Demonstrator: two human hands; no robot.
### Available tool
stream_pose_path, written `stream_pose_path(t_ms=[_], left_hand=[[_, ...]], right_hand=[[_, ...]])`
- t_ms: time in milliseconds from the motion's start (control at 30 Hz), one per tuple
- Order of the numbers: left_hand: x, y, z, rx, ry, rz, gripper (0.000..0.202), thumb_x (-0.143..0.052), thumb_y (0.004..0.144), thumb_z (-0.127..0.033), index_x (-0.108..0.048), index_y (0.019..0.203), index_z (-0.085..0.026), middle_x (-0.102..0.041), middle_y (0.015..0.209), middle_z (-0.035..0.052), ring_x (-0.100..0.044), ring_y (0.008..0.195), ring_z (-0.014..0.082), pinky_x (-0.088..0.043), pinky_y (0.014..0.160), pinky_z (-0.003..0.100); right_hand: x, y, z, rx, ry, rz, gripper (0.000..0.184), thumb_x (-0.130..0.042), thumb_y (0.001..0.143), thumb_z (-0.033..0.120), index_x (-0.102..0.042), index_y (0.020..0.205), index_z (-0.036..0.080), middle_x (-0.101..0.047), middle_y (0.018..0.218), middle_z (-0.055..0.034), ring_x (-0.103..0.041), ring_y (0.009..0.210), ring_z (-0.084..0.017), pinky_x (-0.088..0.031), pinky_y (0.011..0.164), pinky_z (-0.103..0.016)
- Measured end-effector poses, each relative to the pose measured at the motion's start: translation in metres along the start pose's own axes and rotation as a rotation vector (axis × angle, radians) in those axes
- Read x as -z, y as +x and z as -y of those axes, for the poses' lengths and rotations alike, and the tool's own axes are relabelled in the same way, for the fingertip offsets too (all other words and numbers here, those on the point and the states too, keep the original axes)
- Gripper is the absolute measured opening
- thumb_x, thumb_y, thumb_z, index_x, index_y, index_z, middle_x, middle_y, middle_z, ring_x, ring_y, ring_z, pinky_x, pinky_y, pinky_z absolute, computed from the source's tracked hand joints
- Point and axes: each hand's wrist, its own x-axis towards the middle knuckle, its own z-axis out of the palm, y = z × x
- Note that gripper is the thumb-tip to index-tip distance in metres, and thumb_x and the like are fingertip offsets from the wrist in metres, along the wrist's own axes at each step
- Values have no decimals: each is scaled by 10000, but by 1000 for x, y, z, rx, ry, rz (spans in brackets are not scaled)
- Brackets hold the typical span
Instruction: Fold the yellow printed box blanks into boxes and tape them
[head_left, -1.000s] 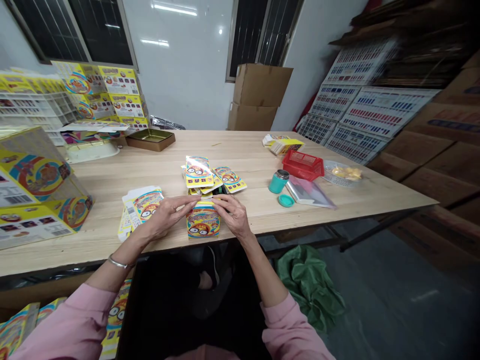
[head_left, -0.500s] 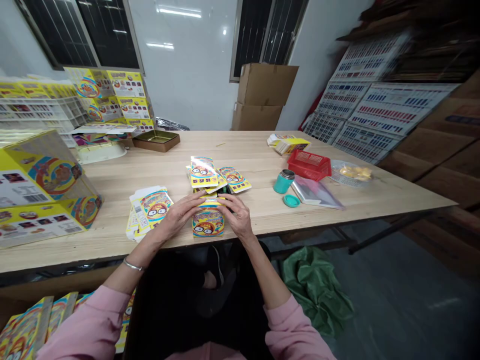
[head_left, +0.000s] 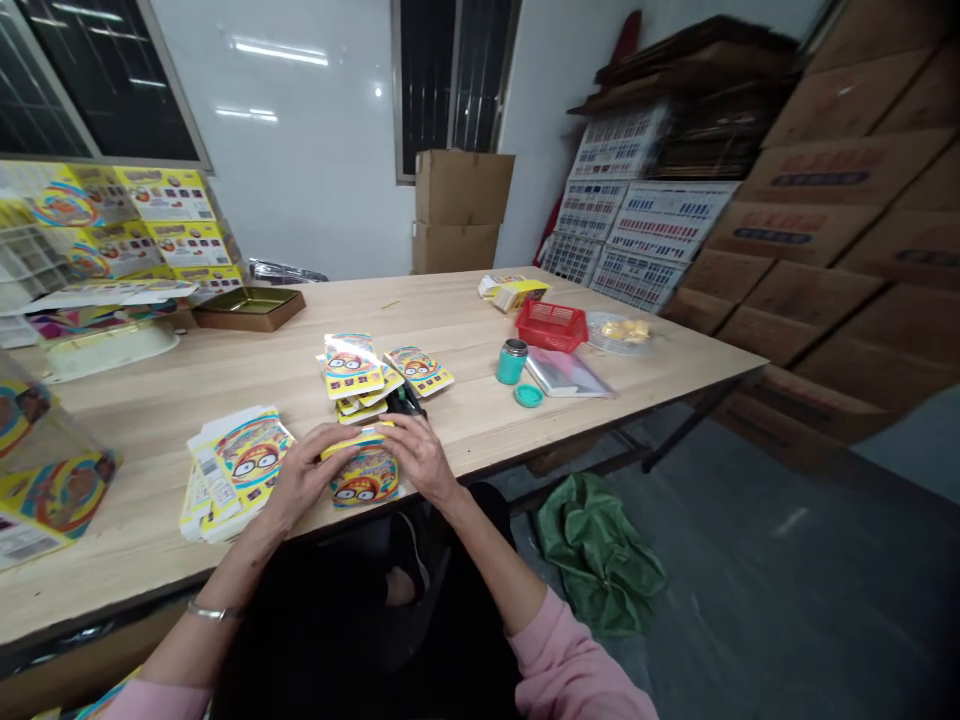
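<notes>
A small colourful cartoon-printed carton [head_left: 365, 475] stands at the near edge of the wooden table [head_left: 480, 330]. My left hand [head_left: 306, 476] grips its left side with the fingers curled over its top flap. From the right, my right hand [head_left: 420, 452] presses on its top and side. A stack of flat unfolded cartons [head_left: 236, 468] lies just left of my left hand. Behind the carton sits a pile of printed packets [head_left: 360, 370], with a dark object partly hidden beside it.
A teal flask [head_left: 511, 362] and its lid [head_left: 529, 395], a red basket [head_left: 551, 325], a clear dish [head_left: 619, 332] and a plastic sleeve lie to the right. A brown tray [head_left: 247, 308] and printed display boxes [head_left: 52, 470] stand left. Green cloth [head_left: 596, 550] lies on the floor.
The view has swung to the right, so everything sits further left in frame. Both hands stay on the small carton, pressing its top flap down.
</notes>
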Motion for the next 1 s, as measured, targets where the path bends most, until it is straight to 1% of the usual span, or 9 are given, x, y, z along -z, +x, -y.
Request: stream_pose_path(t_ms=[67,133,200,300,433,567,700,900,1000], left_hand=[[1,-4,-5,-20,25,-73,220,-682,843,-402,-751,998,-262,-749,1018,60,-685,973,233,-547,874,363],[3,-9,-13,-16,60,-133,220,-680,846,-393,-751,1018,-274,-745,1052,50,-679,990,230,-541,883,360],[5,-14,-21,5,79,-170,223,-689,838,-399,-754,1013,-278,-746,1056,39,-679,979,227,-536,884,359],[6,-21,-31,72,80,-202,227,-701,822,-429,-759,986,-282,-753,1036,25,-678,965,230,-532,877,357],[5,-32,-36,183,84,-243,245,-704,806,-474,-763,962,-294,-759,1033,11,-675,986,244,-520,905,374],[5,-42,-35,258,60,-250,263,-719,782,-495,-765,953,-300,-760,1045,9,-676,999,258,-532,890,385],[7,-51,-32,275,63,-234,263,-711,787,-503,-767,956,-310,-762,1049,6,-675,1026,262,-519,936,404],[8,-60,-27,321,50,-241,326,-719,763,-534,-770,970,-288,-761,1060,24,-679,1025,265,-521,953,415],[6,-62,-25,351,48,-236,352,-715,756,-553,-774,959,-271,-762,1057,35,-683,1014,260,-521,960,414]], right_hand=[[1,-10,-7,-81,89,8,495,-592,930,297,-489,1413,274,-584,1381,-86,-608,1129,-204,-488,971,-369],[6,-16,-23,-262,143,-102,607,-606,904,321,-395,1468,245,-591,1358,-112,-644,983,-178,-534,861,-326],[14,-14,-44,-476,92,-235,493,-598,882,340,-532,1350,199,-649,1218,-117,-634,841,-156,-543,771,-297],[19,-2,-75,-633,-13,-249,272,-682,783,364,-718,977,177,-676,993,-92,-609,848,-180,-527,791,-313],[11,18,-96,-677,1,-188,144,-758,680,333,-725,722,199,-650,740,-37,-594,884,-215,-487,845,-335],[2,26,-102,-726,83,-128,191,-694,704,339,-697,601,178,-638,612,-5,-597,738,-181,-470,724,-284],[4,25,-103,-780,166,-134,265,-682,689,403,-732,673,144,-683,627,-12,-594,640,-160,-451,616,-260],[9,17,-98,-766,171,-251,279,-711,655,430,-759,732,165,-738,820,-55,-625,845,-204,-479,745,-295],[9,14,-96,-784,207,-288,384,-661,712,491,-756,853,148,-729,889,-71,-628,825,-192,-489,711,-291]])
